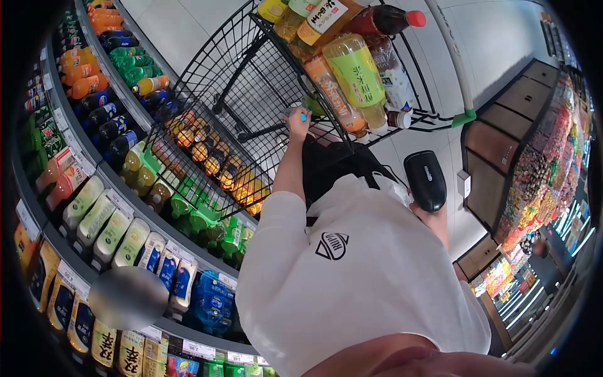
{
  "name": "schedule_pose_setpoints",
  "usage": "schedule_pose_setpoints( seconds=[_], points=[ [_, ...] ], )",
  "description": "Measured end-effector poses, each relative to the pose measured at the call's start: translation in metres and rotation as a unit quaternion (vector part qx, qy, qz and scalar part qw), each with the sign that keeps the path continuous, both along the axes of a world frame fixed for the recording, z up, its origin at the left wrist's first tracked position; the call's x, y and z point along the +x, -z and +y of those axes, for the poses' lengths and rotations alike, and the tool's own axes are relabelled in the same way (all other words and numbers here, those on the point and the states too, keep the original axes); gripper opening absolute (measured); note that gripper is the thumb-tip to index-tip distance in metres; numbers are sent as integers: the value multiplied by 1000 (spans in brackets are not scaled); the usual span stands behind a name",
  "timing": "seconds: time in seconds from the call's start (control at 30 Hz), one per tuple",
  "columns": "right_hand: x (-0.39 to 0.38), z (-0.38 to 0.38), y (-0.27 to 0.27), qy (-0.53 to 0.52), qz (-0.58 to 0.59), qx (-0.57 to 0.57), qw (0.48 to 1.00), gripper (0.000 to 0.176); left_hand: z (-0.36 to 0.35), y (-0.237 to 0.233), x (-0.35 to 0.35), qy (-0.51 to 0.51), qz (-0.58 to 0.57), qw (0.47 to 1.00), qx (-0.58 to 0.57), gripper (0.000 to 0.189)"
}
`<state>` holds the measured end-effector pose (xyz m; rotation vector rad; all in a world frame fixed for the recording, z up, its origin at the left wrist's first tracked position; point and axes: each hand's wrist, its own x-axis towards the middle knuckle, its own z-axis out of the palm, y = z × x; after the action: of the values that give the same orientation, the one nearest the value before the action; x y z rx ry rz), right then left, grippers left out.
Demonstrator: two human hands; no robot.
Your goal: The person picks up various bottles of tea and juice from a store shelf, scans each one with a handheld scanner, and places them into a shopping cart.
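My left hand (pixel 297 123) is closed beside the black wire shopping cart (pixel 251 94). A small light-blue thing (pixel 304 117) shows at its fingers; its kind is too small to make out. My right hand (pixel 433 220) is wrapped round a smooth black oval object (pixel 425 181) with white lettering, like a hard case. In the cart's upper basket lie several drinks, among them a large bottle with a yellow-green label (pixel 355 72), an orange-labelled bottle (pixel 333 94) and a dark bottle with a red cap (pixel 383 21).
Curved shelves (pixel 88 160) of bottled drinks run along my left, with price tags on their edges. Brown cabinets (pixel 512 113) topped with packaged snacks (pixel 546 163) stand to the right. The cart's handle (pixel 461 69) crosses the upper right over a tiled floor (pixel 169 28).
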<state>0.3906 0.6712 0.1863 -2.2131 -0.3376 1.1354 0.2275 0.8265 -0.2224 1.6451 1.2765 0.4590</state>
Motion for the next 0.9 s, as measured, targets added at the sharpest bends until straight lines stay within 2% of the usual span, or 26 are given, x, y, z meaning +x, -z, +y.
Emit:
schedule_pose_setpoints(
  seconds=[0.1, 0.17, 0.2, 0.3, 0.37, 0.43, 0.47, 0.5, 0.57, 0.63, 0.7, 0.77, 0.83, 0.9],
  points=[
    [-1, 14, -6, -35, 21, -6, 999, 41, 2, -1, -6, 12, -1, 1000, -19, 22],
    [-3, 28, -9, 23, 71, -11, 997, 35, 11, 0, -15, 113, -75, 985, -103, 26],
    [-3, 31, -9, 16, 76, -8, 997, 35, 8, -2, -16, 152, 8, 986, -64, 32],
    [-1, 40, -8, -35, 79, 24, 996, 33, 1, -11, -26, 116, 14, 990, -77, 37],
    [-1, 44, -1, -45, 81, 77, 993, 30, -4, -26, -38, 72, 0, 996, -57, 33],
    [0, 53, 3, -89, 101, 80, 988, 29, -13, -51, -51, -21, 1, 986, -167, 28],
    [1, 58, 4, -119, 114, 78, 983, 29, -18, -60, -62, 1, 19, 987, -157, 28],
    [1, 63, 6, -145, 122, 86, 978, 29, -25, -59, -72, -26, 22, 989, -147, 28],
    [-2, 75, 11, -205, 131, 140, 960, 27, -41, -62, -94, 56, 123, 973, -188, 29],
    [-7, 86, 13, -247, 135, 159, 946, 27, -46, -112, -95, 2, 88, 984, -158, 26],
    [-15, 98, 14, -285, 140, 180, 931, 28, -39, -176, -77, -111, -99, 967, -207, 28],
    [-22, 108, 11, -325, 158, 152, 920, 30, -39, -199, -55, -148, -243, 939, -195, 29],
    [-38, 114, 5, -375, 180, 143, 898, 34, -39, -226, -44, -75, -383, 915, -106, 32],
    [-59, 114, 2, -387, 161, 197, 886, 32, -45, -274, -56, -17, -430, 880, -201, 34]
  ],
)
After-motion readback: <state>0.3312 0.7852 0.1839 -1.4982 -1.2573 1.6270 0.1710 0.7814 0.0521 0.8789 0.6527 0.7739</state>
